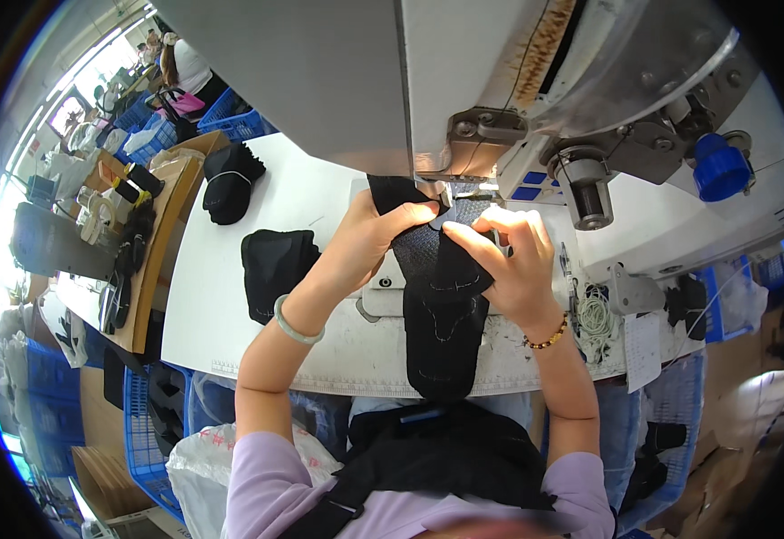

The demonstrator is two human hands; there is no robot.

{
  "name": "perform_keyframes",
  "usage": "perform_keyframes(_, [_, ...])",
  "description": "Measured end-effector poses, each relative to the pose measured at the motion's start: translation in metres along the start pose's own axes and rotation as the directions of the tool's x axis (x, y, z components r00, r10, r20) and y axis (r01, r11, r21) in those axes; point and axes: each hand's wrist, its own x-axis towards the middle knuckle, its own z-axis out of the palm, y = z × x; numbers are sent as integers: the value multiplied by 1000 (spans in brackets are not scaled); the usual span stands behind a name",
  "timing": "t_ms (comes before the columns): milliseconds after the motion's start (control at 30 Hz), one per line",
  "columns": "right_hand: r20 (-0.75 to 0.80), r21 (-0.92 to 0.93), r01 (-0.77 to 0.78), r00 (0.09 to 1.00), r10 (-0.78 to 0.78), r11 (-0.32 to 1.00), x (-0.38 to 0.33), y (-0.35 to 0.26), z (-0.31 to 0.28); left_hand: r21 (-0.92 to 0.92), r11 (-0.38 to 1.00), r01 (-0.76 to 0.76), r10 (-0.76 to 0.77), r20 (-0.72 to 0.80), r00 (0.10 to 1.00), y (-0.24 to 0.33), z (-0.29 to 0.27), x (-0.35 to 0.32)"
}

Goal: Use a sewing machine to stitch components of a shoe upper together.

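Observation:
A black fabric piece with light stitch lines and a textured, mesh-like area lies under the needle end of a sewing machine. Its rounded lower end hangs at the table's front edge. My left hand presses the fabric from the left, thumb stretched toward the needle area. From the right, my right hand pinches the fabric between thumb and fingers, close to my left thumb. A small greyish patch shows between both thumbs. The needle tip itself is too small to make out.
Left on the white table lie a stack of black pieces and a tied black bundle. Tangled pale cord sits at right. Blue baskets stand below the table edge. Another person is far left.

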Motion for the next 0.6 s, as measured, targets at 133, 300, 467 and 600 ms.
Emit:
perform_keyframes(133, [65, 51, 48, 997, -51, 998, 12, 6, -11, -3, 1000, -21, 20, -18, 1000, -1, 3, -5])
perform_keyframes(300, [23, 94, -1, 1000, -1, 996, 4, 4, -8, 36, 997, -61, 61, -4, 998, -8, 5, -4])
perform_keyframes(467, [-3, 90, -43, 999, 43, 995, 4, 0, -5, 14, 998, -54, 55, -8, 998, -8, 3, -1])
perform_keyframes(600, [7, 79, -119, 993, 118, 990, 4, -7, -3, -101, 993, -67, 66, -15, 998, -11, 2, 5])
